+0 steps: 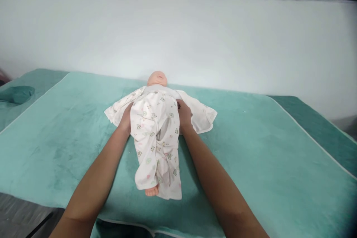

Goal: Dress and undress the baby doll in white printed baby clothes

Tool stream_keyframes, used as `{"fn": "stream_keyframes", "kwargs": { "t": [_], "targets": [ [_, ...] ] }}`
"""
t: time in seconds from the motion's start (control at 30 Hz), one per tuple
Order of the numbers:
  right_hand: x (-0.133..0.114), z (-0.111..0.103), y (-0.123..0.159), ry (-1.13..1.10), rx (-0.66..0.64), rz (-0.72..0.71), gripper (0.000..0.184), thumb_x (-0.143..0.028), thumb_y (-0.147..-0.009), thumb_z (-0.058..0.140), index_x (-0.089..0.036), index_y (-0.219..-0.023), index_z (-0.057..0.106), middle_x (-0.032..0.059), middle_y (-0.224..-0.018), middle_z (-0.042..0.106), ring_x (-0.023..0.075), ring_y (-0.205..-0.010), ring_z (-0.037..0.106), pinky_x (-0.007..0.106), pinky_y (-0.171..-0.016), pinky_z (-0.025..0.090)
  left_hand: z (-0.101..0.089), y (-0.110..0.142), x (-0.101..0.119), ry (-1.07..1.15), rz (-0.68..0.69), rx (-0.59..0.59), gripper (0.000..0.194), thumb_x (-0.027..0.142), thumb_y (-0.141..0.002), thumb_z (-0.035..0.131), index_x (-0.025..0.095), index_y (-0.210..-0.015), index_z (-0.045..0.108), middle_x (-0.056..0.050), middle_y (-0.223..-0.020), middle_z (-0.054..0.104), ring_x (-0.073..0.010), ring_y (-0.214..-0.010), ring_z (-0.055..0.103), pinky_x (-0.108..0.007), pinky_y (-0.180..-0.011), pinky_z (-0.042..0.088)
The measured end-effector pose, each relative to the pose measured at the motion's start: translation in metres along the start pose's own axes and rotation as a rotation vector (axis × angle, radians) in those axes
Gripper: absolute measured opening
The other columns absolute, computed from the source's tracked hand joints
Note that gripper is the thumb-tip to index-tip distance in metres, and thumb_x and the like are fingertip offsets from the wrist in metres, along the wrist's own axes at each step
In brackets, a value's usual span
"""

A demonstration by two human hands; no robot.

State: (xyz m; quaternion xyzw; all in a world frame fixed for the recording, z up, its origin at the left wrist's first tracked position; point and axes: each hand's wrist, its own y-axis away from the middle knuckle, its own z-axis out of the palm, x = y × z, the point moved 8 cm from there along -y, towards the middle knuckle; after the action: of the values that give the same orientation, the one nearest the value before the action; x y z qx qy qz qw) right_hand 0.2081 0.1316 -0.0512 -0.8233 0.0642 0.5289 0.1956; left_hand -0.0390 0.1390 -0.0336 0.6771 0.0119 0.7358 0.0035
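A baby doll [157, 79] lies on its back on a teal blanket [251, 148], head toward the wall. It wears white patterned trousers [154, 134], and a white patterned jacket [200, 115] is spread open beneath it. One bare foot [152, 191] sticks out of the left trouser leg. My left hand [126, 118] grips the waist of the trousers on the doll's left side. My right hand [184, 114] grips the waist on the other side. The fingers of both hands are partly hidden by cloth.
The blanket covers a darker green surface [320, 126] against a white wall [223, 37]. A dark green cushion [16, 93] lies at the far left. The near edge of the surface [33, 200] runs along the bottom left, with grey floor below.
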Motion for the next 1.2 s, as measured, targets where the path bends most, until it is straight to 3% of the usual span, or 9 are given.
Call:
{"fn": "stream_keyframes", "kwargs": {
  "t": [0.13, 0.3, 0.47, 0.7, 0.8, 0.87, 1.0, 1.1, 1.2],
  "targets": [
    [0.006, -0.001, -0.002, 0.006, -0.001, 0.042, 0.027, -0.033, -0.078, 0.058, -0.023, -0.1, 0.069, 0.0075, -0.102, 0.076, 0.0259, -0.096, 0.067, 0.043, -0.094, 0.05, -0.019, 0.005, -0.009, 0.043, 0.035, 0.055, 0.031, 0.025, -0.088, 0.063, 0.017, -0.117, 0.066, -0.007, -0.128, 0.069, -0.0283, -0.122, 0.061, -0.04, -0.106, 0.05],
    [0.011, 0.003, -0.003, -0.246, -0.026, 0.141, 0.033, -0.041, -0.072, 0.068, -0.022, -0.099, 0.062, 0.0075, -0.108, 0.075, 0.0248, -0.101, 0.068, 0.041, -0.094, 0.054, -0.01, 0.004, -0.01, 0.147, 0.079, 0.045, 0.024, 0.04, -0.089, 0.06, 0.021, -0.103, 0.064, -0.004, -0.111, 0.072, -0.026, -0.114, 0.064, -0.041, -0.103, 0.053],
    [0.012, 0.009, -0.001, -0.452, -0.059, 0.18, 0.042, -0.047, -0.069, 0.073, -0.023, -0.099, 0.058, 0.0073, -0.109, 0.074, 0.024, -0.101, 0.069, 0.04, -0.094, 0.055, -0.009, 0.004, -0.004, 0.119, 0.116, 0.054, 0.022, 0.04, -0.089, 0.057, 0.022, -0.099, 0.065, -0.003, -0.108, 0.073, -0.0246, -0.112, 0.064, -0.041, -0.104, 0.052],
    [0.0, -0.005, 0.0, -0.242, 0.017, -0.015, 0.026, -0.043, -0.082, 0.062, -0.024, -0.1, 0.063, 0.0062, -0.106, 0.073, 0.0242, -0.101, 0.067, 0.042, -0.097, 0.052, -0.028, 0.006, 0.001, -0.105, 0.092, 0.153, 0.025, 0.034, -0.084, 0.061, 0.024, -0.105, 0.071, -0.004, -0.116, 0.074, -0.0261, -0.114, 0.065, -0.039, -0.098, 0.054],
    [-0.019, -0.02, -0.005, -0.131, 0.114, -0.124, 0.027, -0.043, -0.088, 0.057, -0.024, -0.102, 0.068, 0.007, -0.108, 0.073, 0.0247, -0.101, 0.066, 0.042, -0.096, 0.052, -0.032, 0.001, 0.016, -0.155, 0.217, 0.2, 0.028, 0.039, -0.091, 0.056, 0.023, -0.108, 0.072, -0.004, -0.12, 0.073, -0.0237, -0.119, 0.064, -0.037, -0.106, 0.048],
    [-0.035, -0.018, -0.015, -0.102, 0.054, -0.181, 0.026, -0.045, -0.089, 0.058, -0.025, -0.1, 0.07, 0.0064, -0.108, 0.072, 0.0243, -0.101, 0.065, 0.041, -0.095, 0.051, -0.023, -0.009, 0.027, -0.238, 0.304, 0.123, 0.029, 0.041, -0.092, 0.057, 0.023, -0.109, 0.072, -0.005, -0.12, 0.073, -0.0229, -0.118, 0.064, -0.036, -0.108, 0.046],
    [-0.059, 0.007, -0.042, -0.074, -0.254, -0.245, 0.021, -0.045, -0.083, 0.068, -0.025, -0.089, 0.07, 0.0043, -0.106, 0.071, 0.0234, -0.102, 0.064, 0.039, -0.097, 0.049, 0.003, -0.037, 0.038, -0.456, 0.332, -0.055, 0.022, 0.04, -0.087, 0.066, 0.022, -0.096, 0.074, -0.007, -0.107, 0.072, -0.0228, -0.102, 0.066, -0.037, -0.099, 0.048],
    [-0.066, 0.021, -0.056, -0.086, -0.424, -0.282, 0.026, -0.046, -0.076, 0.076, -0.025, -0.088, 0.068, 0.0043, -0.122, 0.069, 0.0248, -0.116, 0.061, 0.04, -0.105, 0.044, 0.013, -0.049, 0.045, -0.522, 0.366, -0.109, 0.022, 0.042, -0.082, 0.072, 0.022, -0.092, 0.072, -0.007, -0.108, 0.065, -0.0202, -0.092, 0.063, -0.037, -0.092, 0.05],
    [-0.064, 0.028, -0.064, -0.084, -0.505, -0.253, 0.028, -0.049, -0.075, 0.075, -0.024, -0.084, 0.066, 0.0038, -0.136, 0.064, 0.0263, -0.123, 0.057, 0.041, -0.108, 0.042, 0.021, -0.051, 0.051, -0.57, 0.413, -0.15, 0.021, 0.04, -0.08, 0.074, 0.022, -0.088, 0.067, -0.007, -0.11, 0.064, -0.0209, -0.096, 0.06, -0.036, -0.091, 0.048]
  ]
}}
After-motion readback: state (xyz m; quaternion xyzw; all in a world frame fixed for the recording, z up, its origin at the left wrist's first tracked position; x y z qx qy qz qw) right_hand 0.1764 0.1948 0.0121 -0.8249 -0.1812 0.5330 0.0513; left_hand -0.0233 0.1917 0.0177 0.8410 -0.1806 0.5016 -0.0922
